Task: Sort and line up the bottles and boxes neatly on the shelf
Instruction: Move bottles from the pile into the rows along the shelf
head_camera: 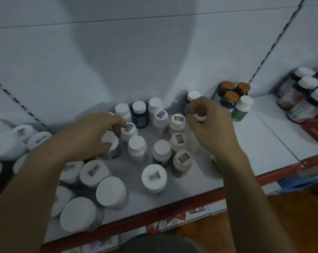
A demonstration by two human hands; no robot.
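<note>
Several white-capped bottles stand scattered on the white shelf (246, 143). My left hand (92, 136) grips the cap of a white bottle with a purple label (113, 148), its fingertips touching a neighbouring stickered bottle (130, 131). My right hand (211, 128) pinches a small white-capped bottle (200, 118) with green showing below its cap, raised above the others. A dark bottle (192, 97) stands just behind that hand. Several stickered cream-capped bottles (178, 139) sit between my hands.
Three orange-capped dark bottles (231, 94) and a green bottle (241, 108) stand at the back right. Wide white jars (110, 191) crowd the front left. Dark bottles and a red box (317, 130) lie at the far right. The shelf has a red front edge (191, 196).
</note>
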